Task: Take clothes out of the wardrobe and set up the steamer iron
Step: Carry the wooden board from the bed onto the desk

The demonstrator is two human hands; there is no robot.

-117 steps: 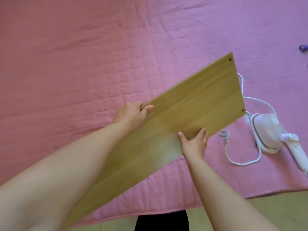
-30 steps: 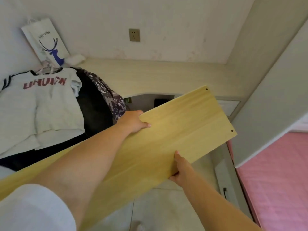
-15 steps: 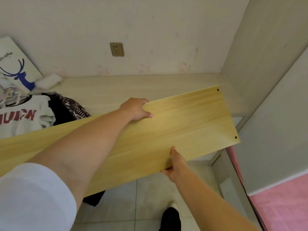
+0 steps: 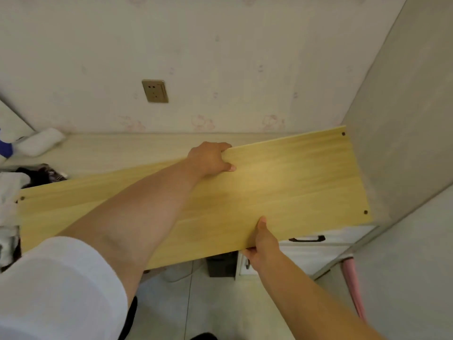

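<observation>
I hold a long yellow wooden board [image 4: 282, 190] flat over a pale desk top [image 4: 117, 150]. My left hand [image 4: 210, 159] grips its far long edge, thumb on top. My right hand [image 4: 261, 244] grips the near long edge from below, thumb resting on the board's face. The board's right end lies close to the grey cabinet side panel [image 4: 397, 133]. Clothes [image 4: 36, 174], white and dark, lie bunched at the far left, partly hidden by the board. The steamer iron is out of view.
A wall socket [image 4: 155, 91] sits in the wall above the desk. A white roll [image 4: 39, 141] lies at the desk's back left. A drawer with a black handle [image 4: 307, 239] sits under the board's right end. Pink bedding [image 4: 354, 285] hangs at right. Tiled floor lies below.
The board has gone from the pink bed to above the desk, levelling out and shifting right toward the cabinet panel. The clothes have slid out to the left edge of view.
</observation>
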